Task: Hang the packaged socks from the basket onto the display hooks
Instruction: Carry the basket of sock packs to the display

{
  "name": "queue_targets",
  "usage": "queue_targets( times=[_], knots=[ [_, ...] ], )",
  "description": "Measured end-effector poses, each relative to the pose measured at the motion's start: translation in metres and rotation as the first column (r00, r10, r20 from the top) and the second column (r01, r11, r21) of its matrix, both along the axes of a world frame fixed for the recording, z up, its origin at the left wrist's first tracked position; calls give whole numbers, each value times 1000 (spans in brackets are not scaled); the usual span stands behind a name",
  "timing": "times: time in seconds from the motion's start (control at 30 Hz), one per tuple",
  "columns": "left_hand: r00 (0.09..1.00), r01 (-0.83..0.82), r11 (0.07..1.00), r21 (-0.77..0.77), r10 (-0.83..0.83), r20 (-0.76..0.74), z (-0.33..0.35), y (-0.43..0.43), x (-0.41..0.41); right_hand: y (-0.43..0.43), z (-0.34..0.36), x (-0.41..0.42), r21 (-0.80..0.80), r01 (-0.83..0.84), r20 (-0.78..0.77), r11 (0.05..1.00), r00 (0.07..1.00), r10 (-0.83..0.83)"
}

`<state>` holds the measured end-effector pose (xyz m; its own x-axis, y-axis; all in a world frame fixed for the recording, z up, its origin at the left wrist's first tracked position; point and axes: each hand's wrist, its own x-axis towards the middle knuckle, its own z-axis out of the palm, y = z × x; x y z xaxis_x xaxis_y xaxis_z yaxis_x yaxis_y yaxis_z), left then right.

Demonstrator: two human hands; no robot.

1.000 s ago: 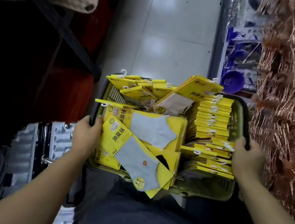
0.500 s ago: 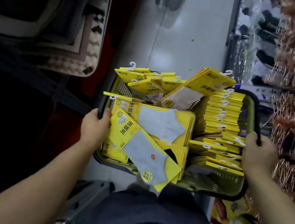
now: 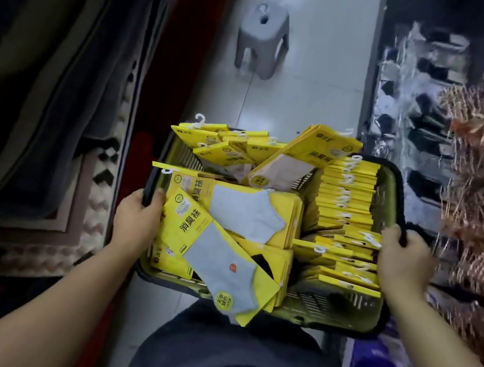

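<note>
Both of your hands are clamped on the basket. Your left hand [image 3: 135,219] grips the dark rim on the left side and your right hand [image 3: 404,263] grips it on the right, so they are well apart and neither holds a pack. The olive-green slatted plastic basket [image 3: 388,196] hangs in front of your waist, heaped with yellow card-backed sock packs [image 3: 347,195].

One grey-sock pack [image 3: 221,257] lies on top just beside your left hand, its lower corner jutting over the near rim. A tight row of packs fills the right side, with small white plastic hangers [image 3: 200,119] showing here and there.

You look to be at the carrying step, with nothing hung yet. No bare display hook is plainly visible, though racks of dark socks in clear packets [image 3: 418,127] stand on your right.

Next you'd need to set the basket down or take it in one hand. That frees the other to lift a pack by its hanger. Mind the overhanging pack, which could slide out. A grey plastic stool [image 3: 263,38] stands ahead in the aisle.
</note>
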<state>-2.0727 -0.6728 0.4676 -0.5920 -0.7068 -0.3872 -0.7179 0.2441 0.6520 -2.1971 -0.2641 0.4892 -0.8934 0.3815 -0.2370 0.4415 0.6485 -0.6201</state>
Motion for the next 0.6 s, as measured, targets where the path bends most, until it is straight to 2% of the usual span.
queue_targets(
  times=[0.27,0.6],
  knots=[
    [1000,-14,1000,7,14,5,0,-53,-194,-54,12,-205,4,-15,31,1000,999,15],
    [996,83,997,-7,-83,-21,-3,-129,-471,-121,11,-438,57,84,-2,995,996,-84]
  ],
)
